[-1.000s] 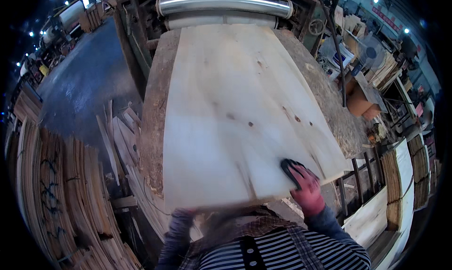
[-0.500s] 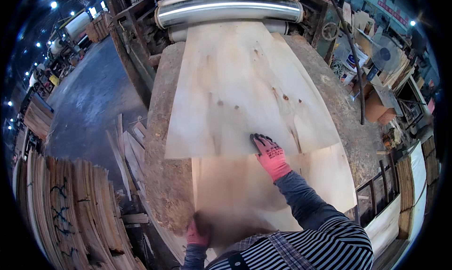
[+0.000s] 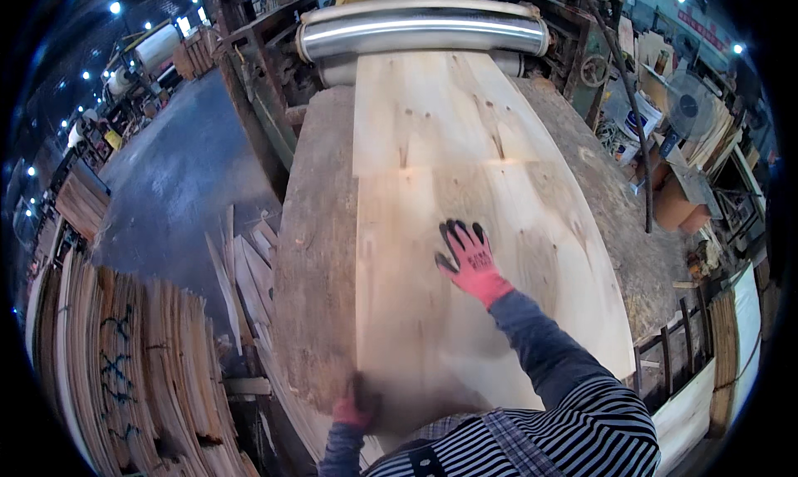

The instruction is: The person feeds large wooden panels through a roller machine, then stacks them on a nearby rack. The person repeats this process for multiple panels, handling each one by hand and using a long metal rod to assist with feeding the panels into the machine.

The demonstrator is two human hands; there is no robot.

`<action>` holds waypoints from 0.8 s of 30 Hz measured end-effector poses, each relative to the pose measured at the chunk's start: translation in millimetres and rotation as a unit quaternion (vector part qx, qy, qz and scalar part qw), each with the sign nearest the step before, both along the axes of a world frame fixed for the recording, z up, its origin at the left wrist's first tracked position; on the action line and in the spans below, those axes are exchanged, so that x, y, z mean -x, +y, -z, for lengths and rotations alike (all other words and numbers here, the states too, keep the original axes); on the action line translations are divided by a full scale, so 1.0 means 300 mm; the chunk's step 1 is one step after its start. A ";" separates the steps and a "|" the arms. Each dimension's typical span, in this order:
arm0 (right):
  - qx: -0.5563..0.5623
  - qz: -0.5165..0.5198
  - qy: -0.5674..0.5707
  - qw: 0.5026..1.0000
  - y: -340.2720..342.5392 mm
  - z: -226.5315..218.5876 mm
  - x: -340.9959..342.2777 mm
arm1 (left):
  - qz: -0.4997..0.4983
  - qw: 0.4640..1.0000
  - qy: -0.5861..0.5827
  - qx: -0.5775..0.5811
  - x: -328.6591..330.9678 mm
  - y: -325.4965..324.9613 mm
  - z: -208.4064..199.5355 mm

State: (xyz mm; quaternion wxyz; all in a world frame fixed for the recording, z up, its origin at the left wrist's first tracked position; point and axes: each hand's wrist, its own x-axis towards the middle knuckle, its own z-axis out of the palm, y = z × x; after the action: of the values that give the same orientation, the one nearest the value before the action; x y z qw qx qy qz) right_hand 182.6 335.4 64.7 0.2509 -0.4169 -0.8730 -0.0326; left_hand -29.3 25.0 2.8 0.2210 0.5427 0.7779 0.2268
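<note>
Right hand, in a pink glove with black fingertips, is palm down over the near wood sheet at the centre of the frame, fingers spread and grasping nothing. Left hand, also gloved, is by that sheet's left edge at lower centre; it is too blurred to tell whether it grips. 2 pale, knotted sheets lie in line on a worn brown table, the far wood sheet reaching the shiny metal roller at top centre. Stacked wood sheets stand upright at lower left; 1 fan is at upper right.
</note>
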 end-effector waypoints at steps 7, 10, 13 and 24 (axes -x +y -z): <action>0.181 -0.018 -0.025 0.983 -0.584 0.062 -0.304 | -0.025 0.989 -0.138 -0.044 0.052 0.027 0.060; 0.210 0.022 -0.101 0.972 -0.786 0.116 -0.397 | -0.015 0.977 -0.176 -0.122 0.043 0.026 0.048; 0.241 0.026 -0.097 0.965 -0.919 0.133 -0.417 | 0.002 0.975 -0.097 -0.201 0.007 0.040 0.006; 0.188 0.135 -0.157 0.960 -1.004 0.105 -0.373 | 0.125 0.953 -0.230 -0.155 -0.256 0.045 -0.121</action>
State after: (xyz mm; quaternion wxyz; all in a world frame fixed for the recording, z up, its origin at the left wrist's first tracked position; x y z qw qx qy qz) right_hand 294.6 34.2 33.0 0.0216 -0.5599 -0.8276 0.0333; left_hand 47.5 38.6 39.2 0.3339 0.5962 0.5872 0.4338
